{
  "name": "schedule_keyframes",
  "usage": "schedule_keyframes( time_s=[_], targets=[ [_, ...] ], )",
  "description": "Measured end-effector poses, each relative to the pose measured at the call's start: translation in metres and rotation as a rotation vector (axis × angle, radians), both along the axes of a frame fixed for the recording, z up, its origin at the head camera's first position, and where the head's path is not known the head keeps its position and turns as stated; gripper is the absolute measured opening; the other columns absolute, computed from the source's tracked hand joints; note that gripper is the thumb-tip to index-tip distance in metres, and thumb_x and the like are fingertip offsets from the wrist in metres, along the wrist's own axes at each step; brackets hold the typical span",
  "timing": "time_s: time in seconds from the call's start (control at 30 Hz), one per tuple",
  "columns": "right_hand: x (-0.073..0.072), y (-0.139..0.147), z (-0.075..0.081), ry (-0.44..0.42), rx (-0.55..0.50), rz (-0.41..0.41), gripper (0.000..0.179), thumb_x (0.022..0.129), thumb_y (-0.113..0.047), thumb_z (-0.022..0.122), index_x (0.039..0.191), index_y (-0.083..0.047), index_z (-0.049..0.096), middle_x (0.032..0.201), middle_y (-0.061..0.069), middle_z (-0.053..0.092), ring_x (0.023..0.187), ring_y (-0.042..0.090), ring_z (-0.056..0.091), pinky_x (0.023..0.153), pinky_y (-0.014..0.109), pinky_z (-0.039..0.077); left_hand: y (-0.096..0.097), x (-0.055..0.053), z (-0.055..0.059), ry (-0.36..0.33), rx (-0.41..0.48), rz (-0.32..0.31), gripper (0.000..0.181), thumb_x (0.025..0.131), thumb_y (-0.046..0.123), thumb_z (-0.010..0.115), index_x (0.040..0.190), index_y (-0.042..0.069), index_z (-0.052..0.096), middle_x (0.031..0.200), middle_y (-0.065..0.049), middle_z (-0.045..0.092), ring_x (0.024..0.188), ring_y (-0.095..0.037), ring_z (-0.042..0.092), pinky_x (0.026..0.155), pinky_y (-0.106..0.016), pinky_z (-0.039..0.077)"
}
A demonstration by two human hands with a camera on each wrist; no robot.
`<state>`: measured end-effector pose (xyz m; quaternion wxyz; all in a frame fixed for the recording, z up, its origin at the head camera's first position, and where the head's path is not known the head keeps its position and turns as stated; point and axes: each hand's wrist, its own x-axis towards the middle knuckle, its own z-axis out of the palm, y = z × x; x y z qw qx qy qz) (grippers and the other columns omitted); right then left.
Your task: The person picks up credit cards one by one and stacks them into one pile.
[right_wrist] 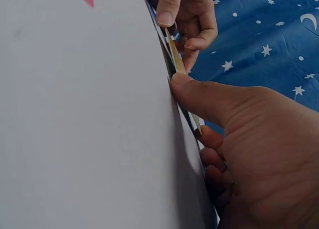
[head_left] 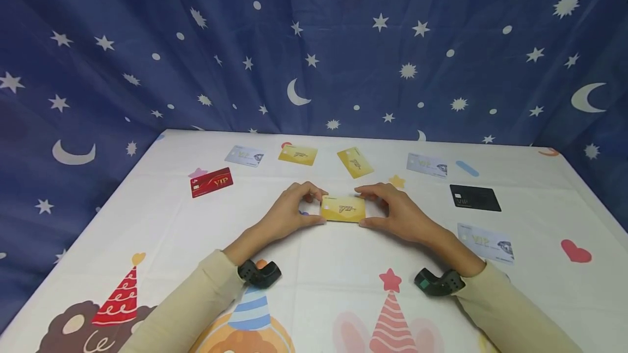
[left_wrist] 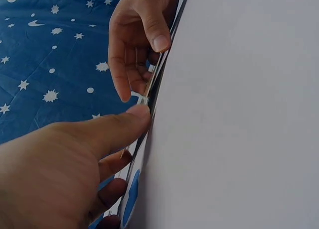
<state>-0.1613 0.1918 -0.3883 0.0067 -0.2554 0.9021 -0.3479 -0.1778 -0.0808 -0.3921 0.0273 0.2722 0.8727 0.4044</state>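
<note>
A gold VIP card (head_left: 343, 209) lies level at the middle of the white table, its chip end toward the left. My left hand (head_left: 294, 208) holds the card's left end, thumb at the near corner and index finger at the far corner. At the opposite end, my right hand (head_left: 397, 211) grips the card the same way. From the right wrist view the card (right_wrist: 178, 59) shows nearly edge-on, low over the tabletop, between the right thumb and the left hand (right_wrist: 192, 20). Whether it touches the cloth cannot be told.
Around the hands lie a red card (head_left: 211, 182), a silver card (head_left: 244, 156), two gold cards (head_left: 297, 154) (head_left: 355, 162), another silver card (head_left: 427, 165), a black card (head_left: 475, 198) and a third silver card (head_left: 485, 243) beside the right forearm. A starry blue curtain (head_left: 353, 70) hangs behind.
</note>
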Motion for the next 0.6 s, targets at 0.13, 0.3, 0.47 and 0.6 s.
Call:
schedule_keyframes(
  time_s=[0.13, 0.3, 0.47, 0.6],
  targets=[
    [-0.0006, 0.0014, -0.0018, -0.010, 0.000, -0.004, 0.064, 0.075, -0.022, 0.084, 0.132, -0.015, 0.056, 0.111, -0.003, 0.057, 0.093, 0.016, 0.049, 0.081, 0.035, 0.044, 0.0025, 0.0018, 0.0004, -0.005, -0.012, 0.018, 0.037, 0.074, 0.020, 0.084, 0.100, 0.017, 0.058, 0.112, 0.004, 0.058, 0.098, -0.015, 0.049, 0.089, -0.037, 0.036],
    [0.0008, 0.0021, -0.0025, -0.007, -0.007, -0.010, 0.062, 0.074, -0.023, 0.084, 0.130, -0.015, 0.058, 0.112, -0.002, 0.057, 0.094, 0.016, 0.049, 0.083, 0.036, 0.044, 0.0031, 0.0026, 0.0003, -0.008, -0.017, 0.026, 0.039, 0.075, 0.021, 0.083, 0.106, 0.016, 0.060, 0.114, 0.003, 0.058, 0.099, -0.016, 0.049, 0.089, -0.036, 0.037],
    [0.0010, 0.0027, -0.0032, 0.001, -0.013, -0.010, 0.061, 0.074, -0.023, 0.084, 0.129, -0.016, 0.058, 0.110, -0.002, 0.057, 0.093, 0.016, 0.049, 0.082, 0.035, 0.044, 0.0029, 0.0024, -0.0001, -0.003, -0.023, 0.031, 0.046, 0.075, 0.020, 0.083, 0.116, 0.016, 0.062, 0.112, 0.001, 0.058, 0.098, -0.016, 0.050, 0.088, -0.035, 0.038],
    [0.0002, 0.0025, -0.0033, 0.007, -0.016, -0.006, 0.060, 0.074, -0.024, 0.084, 0.129, -0.017, 0.059, 0.109, -0.002, 0.056, 0.092, 0.016, 0.048, 0.081, 0.035, 0.044, 0.0023, 0.0024, -0.0003, -0.008, -0.029, 0.036, 0.048, 0.075, 0.020, 0.083, 0.119, 0.017, 0.062, 0.109, 0.001, 0.057, 0.098, -0.016, 0.050, 0.088, -0.036, 0.037]
  ],
)
